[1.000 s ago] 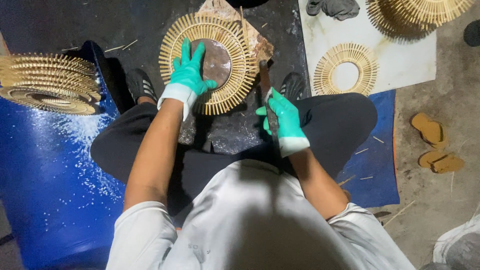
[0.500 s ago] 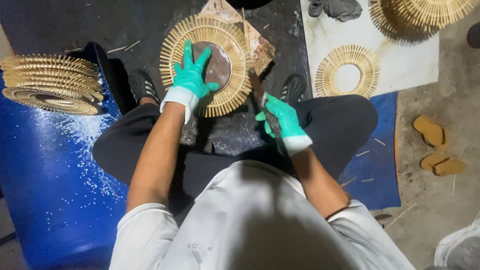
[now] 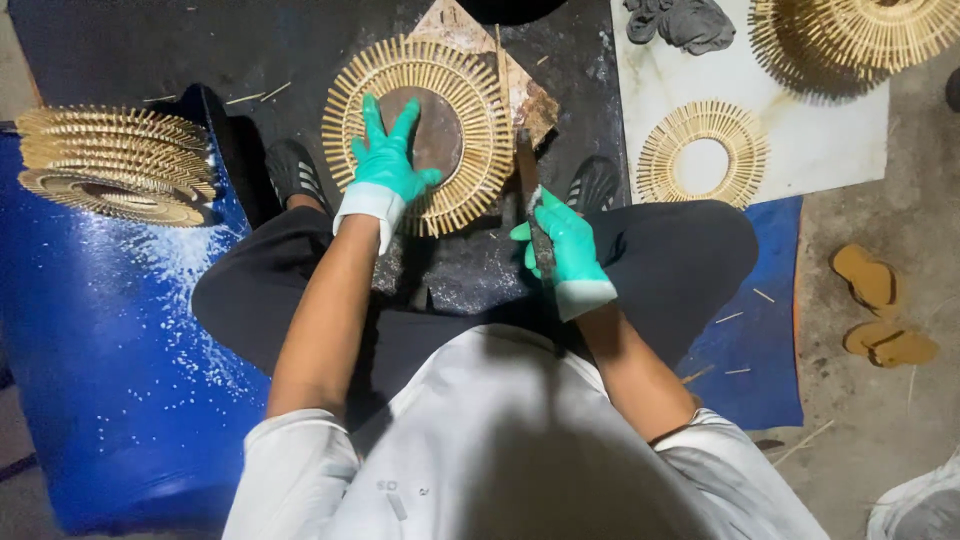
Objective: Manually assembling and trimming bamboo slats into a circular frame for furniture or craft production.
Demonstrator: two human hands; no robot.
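Your left hand (image 3: 385,170), in a teal glove with a white cuff, lies flat with fingers spread on the round bamboo-stick frame (image 3: 420,133) in the upper middle of the frame; the palm covers the lower left of the ring and the fingertips reach toward its dark round centre. It presses down on the frame rather than gripping it. Your right hand (image 3: 562,250), gloved the same way, is clenched around the handle of a long dark blade (image 3: 527,180), which points up the picture with its tip just beside the right edge of the frame, near a torn piece of brown board (image 3: 530,100) lying under the ring.

The frame rests on a dark, stained work mat (image 3: 280,45) on the floor between your knees, and your dark sandals (image 3: 292,168) show at either side of it. You sit cross-legged in black trousers and a white shirt.

At the upper left, a stack of finished stick frames (image 3: 115,165) sits on a blue sheet (image 3: 110,330) speckled with white dust. At the upper right, a white board (image 3: 830,130) carries a smaller stick ring with an open centre (image 3: 702,152), and a pile of larger rings (image 3: 860,35) overhangs its top edge. A crumpled grey cloth (image 3: 690,22) lies at the top of that board. At the right edge, a pair of tan sandals (image 3: 880,310) sits on the bare concrete floor (image 3: 900,440), well apart from your hands
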